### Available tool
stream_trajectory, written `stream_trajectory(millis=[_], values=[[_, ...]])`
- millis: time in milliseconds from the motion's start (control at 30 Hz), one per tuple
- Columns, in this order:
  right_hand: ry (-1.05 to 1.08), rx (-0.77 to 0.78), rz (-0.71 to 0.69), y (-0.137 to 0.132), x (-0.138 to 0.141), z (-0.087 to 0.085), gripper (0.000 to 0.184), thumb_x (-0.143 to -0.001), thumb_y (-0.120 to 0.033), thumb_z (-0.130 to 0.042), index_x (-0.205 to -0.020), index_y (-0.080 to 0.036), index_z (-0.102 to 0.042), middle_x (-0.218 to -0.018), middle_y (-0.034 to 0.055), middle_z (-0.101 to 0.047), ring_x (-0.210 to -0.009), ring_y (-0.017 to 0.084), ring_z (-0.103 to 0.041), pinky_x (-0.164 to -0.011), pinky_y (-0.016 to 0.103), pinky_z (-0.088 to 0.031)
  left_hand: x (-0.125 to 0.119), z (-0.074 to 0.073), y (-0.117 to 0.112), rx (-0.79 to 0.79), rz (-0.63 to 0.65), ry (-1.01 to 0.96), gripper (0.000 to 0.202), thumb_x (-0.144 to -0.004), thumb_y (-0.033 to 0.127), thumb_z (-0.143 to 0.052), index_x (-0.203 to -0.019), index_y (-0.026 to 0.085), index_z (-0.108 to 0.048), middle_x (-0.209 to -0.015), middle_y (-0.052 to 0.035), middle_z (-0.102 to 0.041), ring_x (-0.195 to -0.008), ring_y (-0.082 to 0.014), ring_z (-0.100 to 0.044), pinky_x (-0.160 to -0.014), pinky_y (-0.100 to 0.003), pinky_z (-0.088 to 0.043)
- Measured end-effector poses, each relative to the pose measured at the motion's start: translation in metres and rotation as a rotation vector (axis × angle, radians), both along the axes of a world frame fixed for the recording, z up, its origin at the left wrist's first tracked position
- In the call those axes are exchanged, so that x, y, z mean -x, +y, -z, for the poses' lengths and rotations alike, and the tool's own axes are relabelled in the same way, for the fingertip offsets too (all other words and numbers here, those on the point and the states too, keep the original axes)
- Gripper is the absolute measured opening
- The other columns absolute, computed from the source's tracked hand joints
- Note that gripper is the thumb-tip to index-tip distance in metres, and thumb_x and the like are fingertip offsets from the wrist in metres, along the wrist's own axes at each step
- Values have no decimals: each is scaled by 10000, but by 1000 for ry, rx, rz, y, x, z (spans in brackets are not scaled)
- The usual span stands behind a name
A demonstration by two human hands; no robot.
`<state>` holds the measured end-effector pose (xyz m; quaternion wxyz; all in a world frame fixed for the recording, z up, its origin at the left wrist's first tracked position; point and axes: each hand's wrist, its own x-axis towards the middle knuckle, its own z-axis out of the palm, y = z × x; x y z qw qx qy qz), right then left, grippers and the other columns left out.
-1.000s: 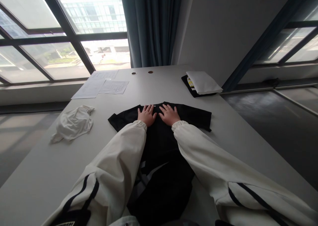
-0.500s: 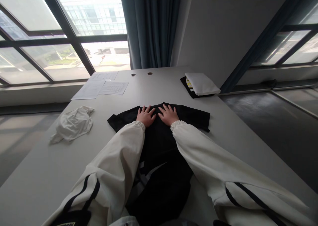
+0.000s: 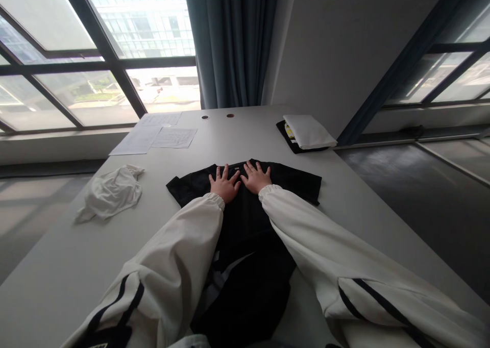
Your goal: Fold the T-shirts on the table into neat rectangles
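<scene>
A black T-shirt (image 3: 294, 182) lies spread flat on the grey table (image 3: 57, 266), collar end away from me. My left hand (image 3: 224, 184) rests flat on it near the collar, fingers spread and open. Right beside it my right hand (image 3: 255, 178) also presses flat on the cloth, fingers apart. The two hands almost touch at the shirt's middle. Both arms wear white sleeves with dark stripes and cover part of the shirt's lower half.
A crumpled white garment (image 3: 111, 194) lies at the left. Sheets of paper (image 3: 156, 136) sit at the far left. A folded white cloth on a black one (image 3: 306, 131) rests at the far right edge. Two cable holes (image 3: 217, 117) lie by the curtain.
Both hands stay flat near the collar; the left hand's fingers have spread a little wider. The view has shifted slightly.
</scene>
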<state>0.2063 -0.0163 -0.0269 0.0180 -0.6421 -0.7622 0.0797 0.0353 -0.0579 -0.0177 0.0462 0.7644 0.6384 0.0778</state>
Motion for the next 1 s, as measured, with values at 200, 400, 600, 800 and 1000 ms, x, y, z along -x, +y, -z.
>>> stream_trajectory(millis=[200, 400, 600, 800, 1000], values=[[-2, 12, 4, 3, -1, 0, 737, -1065, -642, -180, -1718, -300, -187, -1799, 9, -69, -1641, 350, -68, -1254, 745, -75, 32, 2, -45, 32, -47, 76, 649, -1041, 638, -410, -1651, 418, -368, -1771, -81, -234, -1605, -492, -175, -1219, -776, -168], [-3, 31, 11, 5, -1, 0, 743, -1063, -644, -181, -1719, -294, -186, -1799, 19, -73, -1644, 343, -67, -1260, 733, -69, 46, -12, -50, 35, 36, 146, 639, -1028, 628, -451, -1620, 387, -442, -1717, -104, -367, -1536, -454, -361, -1175, -704, -330], [1, 23, 16, 5, -2, -2, 732, -1067, -639, -179, -1716, -300, -199, -1799, 15, -78, -1644, 327, -79, -1276, 693, -68, 55, -19, 8, -76, -91, 67, 653, -1067, 446, -358, -1628, 117, -409, -1696, -167, -391, -1535, -332, -397, -1258, -500, -317], [-16, 17, 3, 5, -3, -1, 726, -1068, -624, -180, -1717, -301, -192, -1801, 17, -78, -1642, 332, -81, -1282, 677, -85, 64, 4, 42, 117, -94, 4, 712, -1054, 586, -281, -1695, 276, -278, -1781, -47, -182, -1648, -313, -139, -1300, -654, -95], [1, 12, 17, 5, -3, -2, 706, -1073, -626, -217, -1709, -319, -229, -1803, 15, -51, -1642, 341, -88, -1288, 656, -88, 65, -3, 42, 124, -122, 4, 729, -1038, 627, -278, -1693, 307, -280, -1781, -54, -186, -1646, -345, -131, -1274, -709, -78]])
